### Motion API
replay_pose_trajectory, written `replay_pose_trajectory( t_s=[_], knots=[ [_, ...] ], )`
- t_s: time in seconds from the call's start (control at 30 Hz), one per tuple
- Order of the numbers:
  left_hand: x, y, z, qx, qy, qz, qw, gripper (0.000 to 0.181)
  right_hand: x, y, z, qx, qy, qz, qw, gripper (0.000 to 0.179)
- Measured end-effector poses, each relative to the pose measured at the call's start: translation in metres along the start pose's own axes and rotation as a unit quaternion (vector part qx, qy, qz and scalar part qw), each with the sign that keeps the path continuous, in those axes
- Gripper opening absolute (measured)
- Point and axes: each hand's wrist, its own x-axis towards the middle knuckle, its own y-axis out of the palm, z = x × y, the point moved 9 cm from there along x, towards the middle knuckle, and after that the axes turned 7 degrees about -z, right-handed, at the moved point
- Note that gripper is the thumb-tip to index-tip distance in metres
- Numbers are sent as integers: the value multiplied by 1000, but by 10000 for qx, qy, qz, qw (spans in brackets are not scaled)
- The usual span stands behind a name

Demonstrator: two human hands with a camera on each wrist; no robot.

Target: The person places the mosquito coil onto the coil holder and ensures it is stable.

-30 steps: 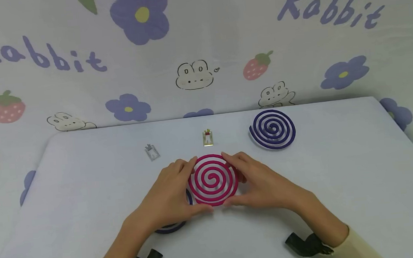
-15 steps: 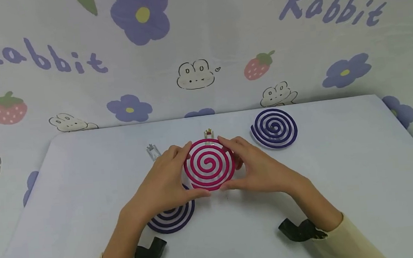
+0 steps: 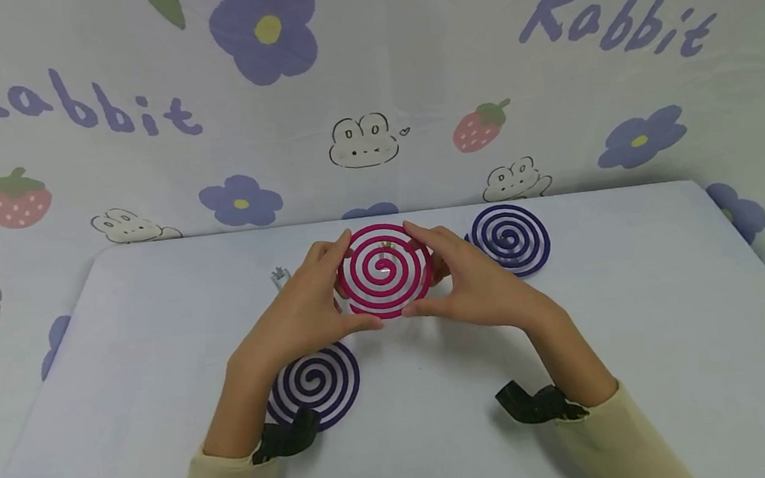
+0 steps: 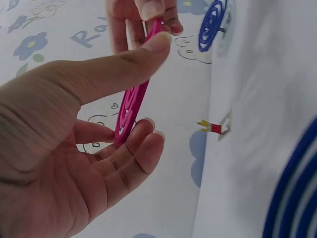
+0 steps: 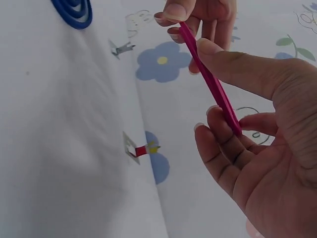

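Between both hands a pink mosquito coil (image 3: pixel 383 271) is held up off the table by its rim. My left hand (image 3: pixel 302 303) pinches the left side, thumb on the near edge and fingers at the far edge. On the opposite side my right hand (image 3: pixel 482 280) grips it the same way. Behind the coil, and partly covered by it in the head view, a small metal coil stand (image 4: pixel 219 129) with a red and yellow upright part is on the table. A plain silver stand (image 3: pixel 280 277) lies just beyond my left hand.
A dark blue coil (image 3: pixel 508 239) sits at the back right, raised a little off the white table (image 3: pixel 634 308). Another blue coil (image 3: pixel 314 382) lies under my left forearm. A printed cloth (image 3: pixel 407 54) hangs behind the table.
Both hands have carried the pink coil away from the body toward the table's back, over the red and yellow stand. More of the near blue coil shows now.
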Motion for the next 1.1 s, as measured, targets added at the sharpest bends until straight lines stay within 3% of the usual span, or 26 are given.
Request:
replay_pose_trajectory(
  t_s=[0.37,0.77,0.93,1.1],
  knots=[
    [17,-14,2,-256,-46,50,9997,114,20,-6,-7,385,181,23,9991,103],
    [42,-13,12,-730,-336,-174,9966,111,37,-18,-25,508,511,-286,9970,96],
    [48,-7,17,-1233,-532,-255,9906,106,38,-19,-37,554,844,-360,9942,98],
    [51,-4,25,-1763,-780,-415,9804,85,40,-17,-42,596,982,-417,9925,97]
  ],
)
